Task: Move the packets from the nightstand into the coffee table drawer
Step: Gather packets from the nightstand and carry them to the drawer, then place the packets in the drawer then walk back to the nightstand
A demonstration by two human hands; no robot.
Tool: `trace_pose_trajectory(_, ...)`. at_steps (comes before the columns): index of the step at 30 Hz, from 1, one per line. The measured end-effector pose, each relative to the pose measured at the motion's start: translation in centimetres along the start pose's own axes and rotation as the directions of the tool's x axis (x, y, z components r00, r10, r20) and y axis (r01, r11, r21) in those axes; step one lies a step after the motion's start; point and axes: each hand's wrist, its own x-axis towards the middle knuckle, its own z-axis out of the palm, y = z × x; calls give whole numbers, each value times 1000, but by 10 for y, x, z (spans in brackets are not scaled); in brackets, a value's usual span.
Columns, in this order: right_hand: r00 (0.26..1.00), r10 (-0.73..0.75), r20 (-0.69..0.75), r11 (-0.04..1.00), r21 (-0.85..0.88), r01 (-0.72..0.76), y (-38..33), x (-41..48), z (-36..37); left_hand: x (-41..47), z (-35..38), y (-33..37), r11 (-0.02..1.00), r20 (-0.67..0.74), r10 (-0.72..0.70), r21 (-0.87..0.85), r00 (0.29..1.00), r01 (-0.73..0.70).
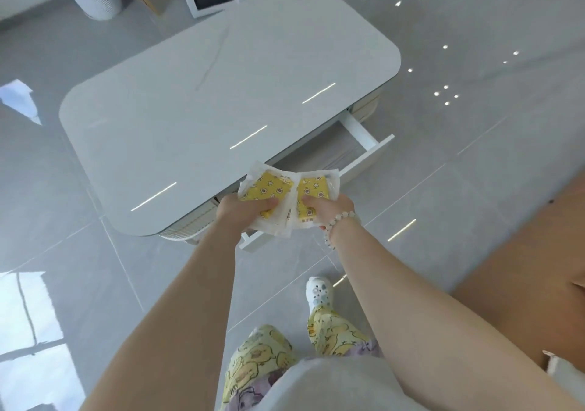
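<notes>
Standing over the open coffee table drawer (pixel 354 151), we hold yellow packets. Our left hand (pixel 240 212) and right hand (pixel 329 212) each have fingers clamped on one packet (pixel 269 187), (pixel 313 189), thumbs on top.

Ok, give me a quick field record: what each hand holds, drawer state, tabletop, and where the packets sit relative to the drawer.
left hand: grips left packet, yellow with star print
right hand: grips right packet, same print
drawer: pulled open, visible part holds nothing
coffee table: top bare
packets vs drawer: held side by side over the drawer's near end, not yet inside
bracelet: beaded, on right wrist
</notes>
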Motion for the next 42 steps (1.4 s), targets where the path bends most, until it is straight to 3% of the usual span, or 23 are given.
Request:
trace_pose_trajectory(16, 992, 116, -47, 982, -147, -122, -59, 109, 30, 123, 25, 42, 984, 46, -169, -44, 985, 171)
trace_pose_trajectory(22, 997, 80, -14, 961, -266, -81, -79, 168, 60, 185, 28, 44, 965, 32, -240, -103, 970, 242)
trace_pose_trajectory(31, 974, 227, -20, 864, -456, -211, -25, 297, 98, 293, 77, -44, 867, -21, -466, -209, 885, 452)
trace_pose_trajectory(38, 980, 168, 107, 774, -630, -64, 26, 403, 141, 395, 106, -110, 844, -141, -504, -291, 852, 451)
trace_pose_trajectory(42, 975, 153, 161, 737, -676, -4, 51, 442, 158, 434, 113, -133, 885, -229, -455, -224, 861, 408)
